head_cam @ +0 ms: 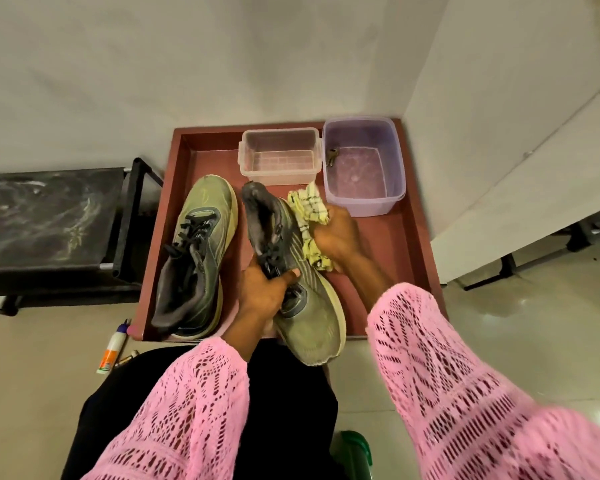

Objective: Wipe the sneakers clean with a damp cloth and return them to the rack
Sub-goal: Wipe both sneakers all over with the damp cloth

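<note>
The left hand (262, 292) is clamped around the laced middle of one sneaker (291, 271), holding it tilted over the red-brown tray (392, 237) with its toe toward the person, while the right hand (336, 237) bunches a yellow checked cloth (309, 220) against the shoe's side. The grip sits on laces and soft mesh, so a hard scrub could twist the shoe loose and drop it onto the tray's rim; an overly wet cloth would likely soak the knit upper rather than lift the dirt. The second sneaker (194, 258) lies flat in the tray just beside it, toe away (its pale foam sole looks scuffed). Both are olive mesh with grey padded collars. Behind stand a clear ribbed plastic box (279, 157) and a lilac tub (364, 164), and the black rack (49, 220) waits at left.
</note>
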